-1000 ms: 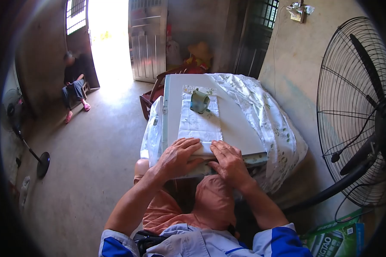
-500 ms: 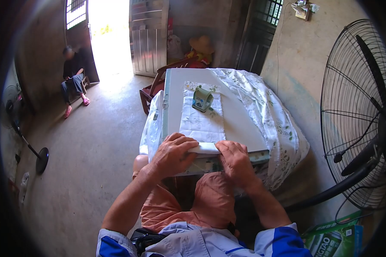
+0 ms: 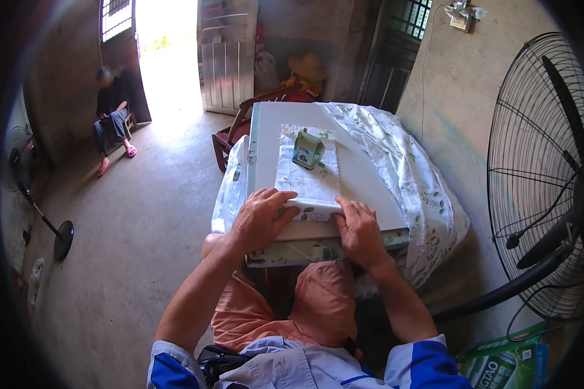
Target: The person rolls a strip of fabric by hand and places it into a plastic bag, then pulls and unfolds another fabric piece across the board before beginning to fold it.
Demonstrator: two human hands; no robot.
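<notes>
A strip of white floral cloth lies lengthwise on the white tabletop, its near end rolled into a thick band. My left hand grips the left end of that roll, thumb on the near side and fingers over the top. At the roll's right end, my right hand holds on in the same way. Farther up the strip stands a small pale-green object with an open, hollow side; its kind is unclear.
White floral fabric drapes over the table's right side. A large black fan stands close on the right, above a green carton. A seated person is by the open door. A wooden chair stands behind the table.
Both hands have moved forward, away from my body, with the rolled end. The roll now lies farther from the table's near edge, and its printed leaves show.
</notes>
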